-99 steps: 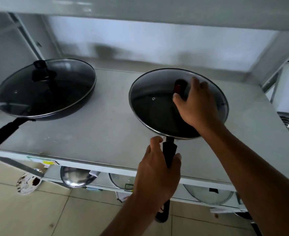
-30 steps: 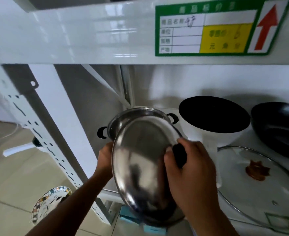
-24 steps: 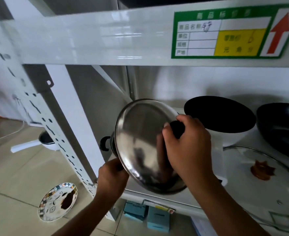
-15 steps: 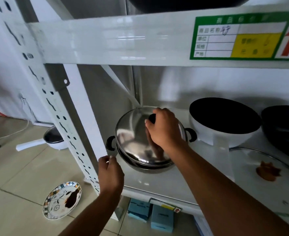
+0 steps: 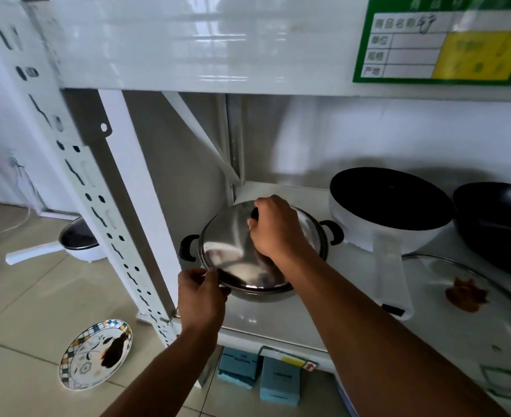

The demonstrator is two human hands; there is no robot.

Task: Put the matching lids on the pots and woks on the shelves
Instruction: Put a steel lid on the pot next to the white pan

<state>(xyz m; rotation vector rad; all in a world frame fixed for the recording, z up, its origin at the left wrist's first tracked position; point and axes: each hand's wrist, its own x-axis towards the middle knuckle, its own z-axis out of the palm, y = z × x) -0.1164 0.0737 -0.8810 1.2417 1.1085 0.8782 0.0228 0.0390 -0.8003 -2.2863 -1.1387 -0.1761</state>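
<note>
A steel pot (image 5: 323, 245) with two black side handles stands at the left end of the white shelf (image 5: 278, 323). A shiny steel lid (image 5: 230, 245) lies on top of it, slightly tilted toward me. My right hand (image 5: 278, 233) grips the lid's black knob. My left hand (image 5: 200, 296) pinches the lid's front-left rim. To the right stand a white pan (image 5: 389, 212) with a dark inside and a black wok (image 5: 498, 224), both uncovered. A glass lid (image 5: 471, 308) with a brown knob lies flat at the front right.
The shelf above, with a green and yellow price label (image 5: 447, 40), hangs low overhead. A perforated white upright (image 5: 97, 200) stands to the left. On the floor lie a patterned plate (image 5: 96, 353), a white saucepan (image 5: 73, 245) and blue boxes (image 5: 260, 374).
The lid, held tilted in front of the pot a second ago, has come down onto the pot. My left hand, free half a second ago, has moved up to the lid's rim.
</note>
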